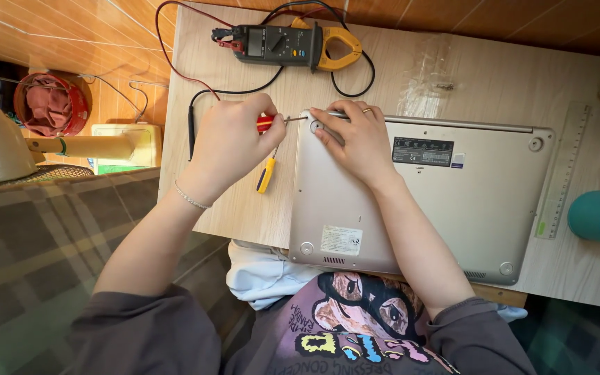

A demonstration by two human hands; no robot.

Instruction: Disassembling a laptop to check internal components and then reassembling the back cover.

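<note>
Laptop [453, 208]: silver, flipped underside up, lying at centre frame on a pale wooden table [244, 208], its near edge overhanging the table. 1 label sits on its base.

Left hand [227, 142]: fingers curled tight around a red-handled screwdriver [267, 123], whose thin shaft points right toward the laptop's upper left corner. A bracelet circles the wrist.

Right hand [355, 135]: resting on that same corner, fingers bent and pressed down on the casing, a ring on 1 finger.

Second screwdriver [266, 175]: yellow handle, lying on the table just left of the laptop.

Clamp meter [289, 45]: upper centre, with red and black leads trailing down.

Clear ruler [562, 170]: right of the laptop.

Teal cup [598, 219]: far right edge.
</note>
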